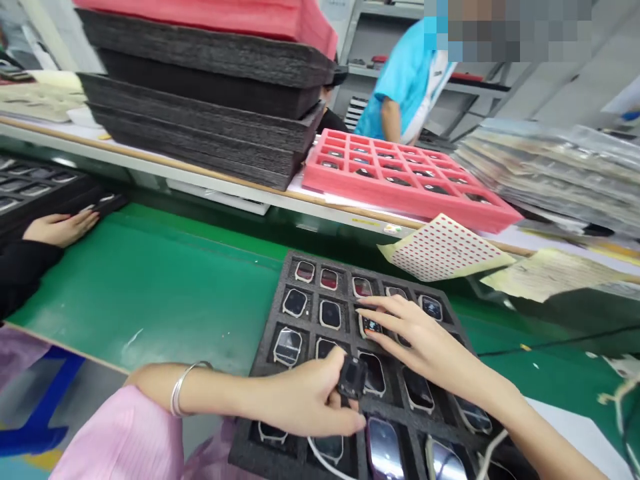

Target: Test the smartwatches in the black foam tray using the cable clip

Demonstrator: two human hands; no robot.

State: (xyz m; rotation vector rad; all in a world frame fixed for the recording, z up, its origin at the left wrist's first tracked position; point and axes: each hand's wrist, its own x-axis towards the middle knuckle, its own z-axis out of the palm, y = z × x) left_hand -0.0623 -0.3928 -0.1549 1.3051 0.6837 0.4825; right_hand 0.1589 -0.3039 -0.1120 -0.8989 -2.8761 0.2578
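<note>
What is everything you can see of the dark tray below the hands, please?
The dark grey tray, seemingly foam, has a grid of compartments holding watch-like devices. It lies flat on the green tabletop, skewed in view, its near side partly out of frame. The left hand and right hand hide parts; their contact is unclear.

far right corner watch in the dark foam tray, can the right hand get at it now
Probably yes: the right hand is close by, and nothing covers the corner watch.
</note>
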